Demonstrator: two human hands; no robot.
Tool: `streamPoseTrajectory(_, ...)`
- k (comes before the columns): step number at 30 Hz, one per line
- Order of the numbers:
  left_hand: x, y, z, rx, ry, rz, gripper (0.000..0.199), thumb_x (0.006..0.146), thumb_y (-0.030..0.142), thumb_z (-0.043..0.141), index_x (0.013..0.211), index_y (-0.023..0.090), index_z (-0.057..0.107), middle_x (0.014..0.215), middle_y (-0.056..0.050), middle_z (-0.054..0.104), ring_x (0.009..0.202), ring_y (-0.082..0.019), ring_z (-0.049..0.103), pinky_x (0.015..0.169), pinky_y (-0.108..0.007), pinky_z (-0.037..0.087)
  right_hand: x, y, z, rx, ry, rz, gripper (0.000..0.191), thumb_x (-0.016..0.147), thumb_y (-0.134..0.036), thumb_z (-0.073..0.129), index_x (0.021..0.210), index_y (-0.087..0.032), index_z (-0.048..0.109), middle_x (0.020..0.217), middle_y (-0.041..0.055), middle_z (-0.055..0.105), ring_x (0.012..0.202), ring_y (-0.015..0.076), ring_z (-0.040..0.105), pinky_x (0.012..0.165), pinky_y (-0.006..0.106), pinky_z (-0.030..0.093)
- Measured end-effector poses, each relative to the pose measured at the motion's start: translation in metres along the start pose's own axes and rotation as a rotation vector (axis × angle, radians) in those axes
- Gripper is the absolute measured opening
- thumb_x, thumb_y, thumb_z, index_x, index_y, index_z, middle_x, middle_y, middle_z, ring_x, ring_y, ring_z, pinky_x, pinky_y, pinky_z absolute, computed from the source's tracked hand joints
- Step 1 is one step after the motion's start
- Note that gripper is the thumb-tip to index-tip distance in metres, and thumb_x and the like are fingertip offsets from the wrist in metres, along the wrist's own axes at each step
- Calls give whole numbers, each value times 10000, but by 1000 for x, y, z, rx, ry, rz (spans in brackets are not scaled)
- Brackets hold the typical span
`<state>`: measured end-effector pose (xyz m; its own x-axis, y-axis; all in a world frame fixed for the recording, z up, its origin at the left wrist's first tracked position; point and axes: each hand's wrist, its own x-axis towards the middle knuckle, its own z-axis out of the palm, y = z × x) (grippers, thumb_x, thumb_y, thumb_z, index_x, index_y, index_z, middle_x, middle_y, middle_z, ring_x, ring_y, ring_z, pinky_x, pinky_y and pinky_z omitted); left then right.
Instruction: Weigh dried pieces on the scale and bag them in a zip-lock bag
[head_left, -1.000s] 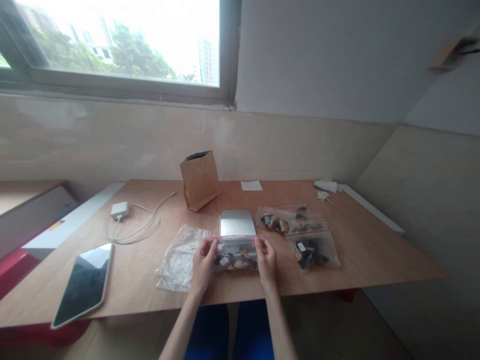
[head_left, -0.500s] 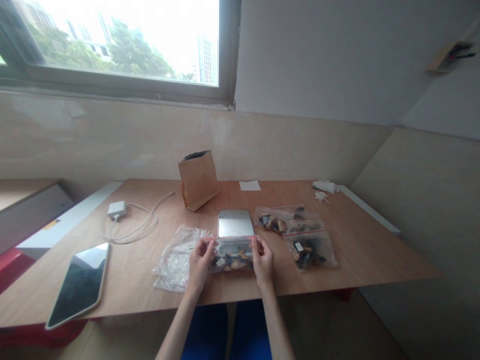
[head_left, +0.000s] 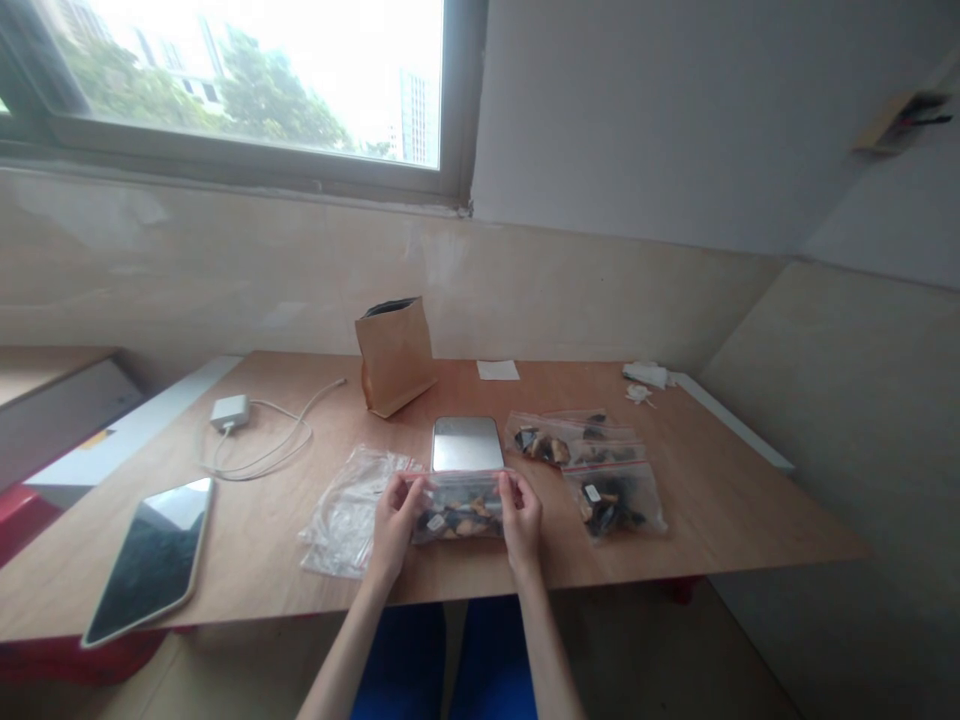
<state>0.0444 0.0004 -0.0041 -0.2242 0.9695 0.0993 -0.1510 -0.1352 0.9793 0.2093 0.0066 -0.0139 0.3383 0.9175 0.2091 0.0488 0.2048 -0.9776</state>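
Zip bag [head_left: 459, 512] of dark and tan pieces lies between our hands, its red-striped top edge just in front of the steel scale [head_left: 466, 445]. Our left hand [head_left: 392, 525] holds its left end and our right hand [head_left: 520, 517] its right end. The fingers [head_left: 517, 490] of both hands curl over the top edge, pinching the plastic near each upper corner. We cannot tell whether the bag touches the worktop [head_left: 697, 510]. Just left of our left hand lie flattened clear bags [head_left: 346, 515]. To the right sits a filled bag [head_left: 613, 507] with a white label, and behind it another filled bag [head_left: 551, 440]. Farther left are a tablet [head_left: 146, 560], a white charger [head_left: 229, 412] and its cable [head_left: 262, 455]. Farthest back stand a brown paper bag [head_left: 394, 358] and a slip of white paper [head_left: 497, 370].
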Motion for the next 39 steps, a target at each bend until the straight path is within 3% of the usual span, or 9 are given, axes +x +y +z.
streamPoseTrajectory(8,0,13,3,46,-49,-60,322,654,444,654,786,151,636,702,-28,628,650,-145,565,606,-235,456,-3,-5,-2,44,-13,-8,317,807,-448,511,825,-153,623,775,52,648,717,171,598,669,259,474)
streamPoseTrajectory(18,1,5,0,42,-43,-41,279,689,415,642,765,147,658,716,-26,640,638,-131,559,621,-223,438,-2,-7,0,48,-125,-27,264,791,-400,556,871,-156,618,849,52,656,814,183,609,747,280,473)
streamPoseTrajectory(25,2,0,-2,42,-18,-18,247,693,384,652,770,150,669,742,-29,661,687,-133,585,640,-215,448,-2,-8,1,41,-158,19,246,781,-380,578,839,-149,635,814,54,669,786,183,622,713,269,476)
streamPoseTrajectory(39,-2,10,-1,73,-7,-44,270,664,412,662,723,148,655,598,7,583,545,-107,508,509,-194,388,-2,-8,2,-43,-113,-87,248,787,-384,565,797,-150,644,771,44,633,725,165,600,660,252,474)
